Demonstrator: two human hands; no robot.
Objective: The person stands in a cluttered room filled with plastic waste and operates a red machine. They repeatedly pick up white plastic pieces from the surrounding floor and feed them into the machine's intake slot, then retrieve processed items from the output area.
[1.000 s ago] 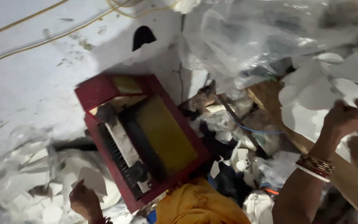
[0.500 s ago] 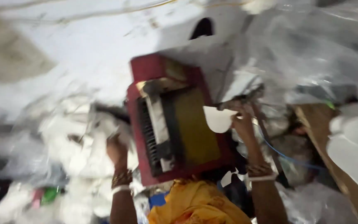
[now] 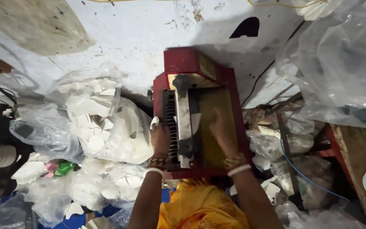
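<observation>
A red metal machine (image 3: 183, 63) with a yellow-brown plate (image 3: 210, 106) and a grey toothed bar (image 3: 183, 114) stands in front of me. My left hand (image 3: 159, 138) is at the machine's left edge, by the dark comb-like slots, and pinches a small white scrap (image 3: 154, 123). My right hand (image 3: 221, 129) lies blurred on the plate. Its fingers are on a white paper piece (image 3: 195, 123) that lies partly under the bar. Both wrists wear bangles. Yellow cloth (image 3: 200, 208) covers my lap.
Clear plastic bags full of white paper cut-outs (image 3: 94, 123) are heaped at the left. More clear plastic (image 3: 339, 59) hangs at the right over a wooden board (image 3: 356, 169). A blue cable (image 3: 301, 174) runs at the right, and a white wall (image 3: 140, 38) rises behind the machine.
My right hand came in from the right with a white paper piece and now rests on the plate. My left hand rose from the paper heap to the machine's left edge.
</observation>
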